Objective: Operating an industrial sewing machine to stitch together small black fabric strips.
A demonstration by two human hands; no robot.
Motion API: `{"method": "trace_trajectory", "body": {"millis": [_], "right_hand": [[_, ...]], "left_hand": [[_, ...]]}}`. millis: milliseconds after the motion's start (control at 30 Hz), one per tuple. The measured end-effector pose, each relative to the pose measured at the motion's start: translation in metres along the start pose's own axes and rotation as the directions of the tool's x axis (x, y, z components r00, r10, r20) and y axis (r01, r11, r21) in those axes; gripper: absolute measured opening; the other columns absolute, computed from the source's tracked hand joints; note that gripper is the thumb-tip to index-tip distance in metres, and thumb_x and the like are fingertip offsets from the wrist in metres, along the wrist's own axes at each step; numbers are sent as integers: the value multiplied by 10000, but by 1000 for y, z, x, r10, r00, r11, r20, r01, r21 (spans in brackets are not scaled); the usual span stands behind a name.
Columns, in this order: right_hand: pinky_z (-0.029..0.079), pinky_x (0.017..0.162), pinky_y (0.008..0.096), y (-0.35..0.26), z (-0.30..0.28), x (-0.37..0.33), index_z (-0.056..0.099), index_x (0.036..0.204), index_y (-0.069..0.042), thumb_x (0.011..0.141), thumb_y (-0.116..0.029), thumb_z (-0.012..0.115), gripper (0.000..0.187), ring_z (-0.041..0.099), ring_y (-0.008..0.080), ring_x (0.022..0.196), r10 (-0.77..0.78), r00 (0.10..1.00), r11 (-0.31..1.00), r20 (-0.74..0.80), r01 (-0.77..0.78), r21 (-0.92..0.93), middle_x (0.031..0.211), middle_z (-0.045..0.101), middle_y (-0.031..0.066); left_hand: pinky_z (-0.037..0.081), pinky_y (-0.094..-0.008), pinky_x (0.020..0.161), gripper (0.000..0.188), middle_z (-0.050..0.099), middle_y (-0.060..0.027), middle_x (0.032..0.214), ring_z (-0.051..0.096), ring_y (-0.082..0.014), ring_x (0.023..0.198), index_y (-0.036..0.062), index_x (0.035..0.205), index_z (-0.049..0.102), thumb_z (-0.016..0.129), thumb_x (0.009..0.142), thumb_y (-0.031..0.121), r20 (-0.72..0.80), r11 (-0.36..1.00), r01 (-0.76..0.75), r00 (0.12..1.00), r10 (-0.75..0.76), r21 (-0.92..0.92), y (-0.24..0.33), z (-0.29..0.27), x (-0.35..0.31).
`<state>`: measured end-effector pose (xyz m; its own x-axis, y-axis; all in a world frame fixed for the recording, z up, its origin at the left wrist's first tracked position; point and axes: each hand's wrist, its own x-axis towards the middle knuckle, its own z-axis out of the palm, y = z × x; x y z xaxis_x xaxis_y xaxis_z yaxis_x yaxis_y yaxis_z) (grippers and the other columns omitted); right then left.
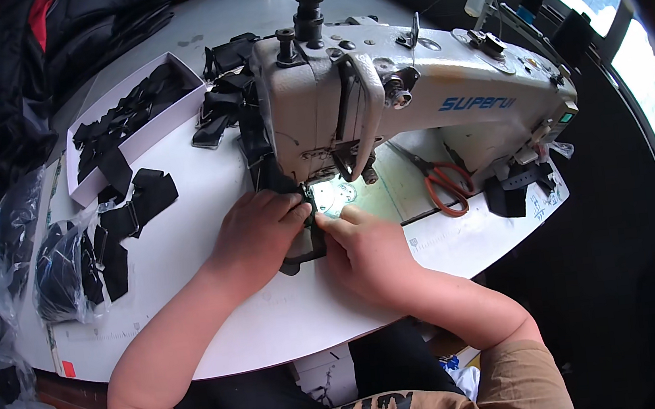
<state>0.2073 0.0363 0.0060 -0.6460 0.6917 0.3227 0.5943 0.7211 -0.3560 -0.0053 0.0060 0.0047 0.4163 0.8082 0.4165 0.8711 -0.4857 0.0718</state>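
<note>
A white industrial sewing machine (403,85) stands on the white table, its lamp lighting the spot under the needle. Both my hands meet just in front of the presser foot (308,193). Between them lies a piece of black fabric strap (306,247), its lower end hanging toward me. My left hand (259,226) presses on the strap from the left, fingers closed together by the foot. From the right, my right hand (365,255) pinches the strap's edge with thumb and forefinger. The fingers partly hide the strap and the needle.
A white box (139,144) of black strap pieces stands at the left, with loose pieces (152,192) and a clear plastic bag (69,267) nearby. Orange-handled scissors (449,188) lie under the machine arm. More black straps (223,108) pile behind the machine head; another strap (511,191) lies right.
</note>
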Motion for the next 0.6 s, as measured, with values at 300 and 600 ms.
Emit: {"method": "trace_trajectory", "body": {"millis": [300,600], "right_hand": [[513,604,441,-1,0,2,642,1279,-76,867,-107,623,414,645,323,741,-27,1000,992,14,29,-127,920,616,115],[526,663,495,-4,3,10,676,1228,-84,842,-95,601,394,656,380,758,16,1000,998,-4,-16,-58,892,637,160]], "left_hand": [[542,-410,931,322,673,-59,1191,650,-268,1089,88,1165,705,647,848,98,-4,1000,-8,1000,8,1,-2,2,2],[419,-445,1144,374,619,-128,1333,551,-320,1312,20,1301,610,567,939,103,9,999,38,999,-38,10,-13,11,-8]]}}
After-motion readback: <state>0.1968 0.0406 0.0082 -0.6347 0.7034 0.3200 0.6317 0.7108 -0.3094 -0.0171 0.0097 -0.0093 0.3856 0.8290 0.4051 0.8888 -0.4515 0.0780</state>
